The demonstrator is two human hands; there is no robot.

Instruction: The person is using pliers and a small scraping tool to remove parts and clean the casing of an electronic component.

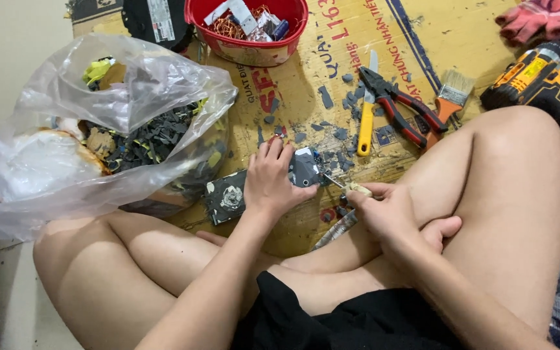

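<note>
Dark plastic and metal make up the flat circuit board (264, 188) lying on a sheet of printed cardboard (351, 39) spread over the floor, directly ahead of the person's crossed legs. The left hand (268, 181) rests on top of it, fingers spread and pressed down, apparently to pin it against slipping. The right hand (387, 210) is closed around the pale handle of a small screwdriver (343, 186), whose metal tip meets the board's right edge. The board's long axis runs left to right, tilting slightly up toward the right; the screwdriver lies nearly in line with it, tip pointing left. Grey broken fragments (338, 133) are scattered on the cardboard just beyond the board. Farther out lie red-handled pliers (400, 107), a yellow-handled utility knife (366, 113) just beside them, a paintbrush (452, 97), and an orange cordless drill (542, 81) at the right edge. A red basin (247, 48) holding wire and scrap stands at the top, and a clear plastic bag (98, 136) of dark scraps sits to the left, within reach.
</note>
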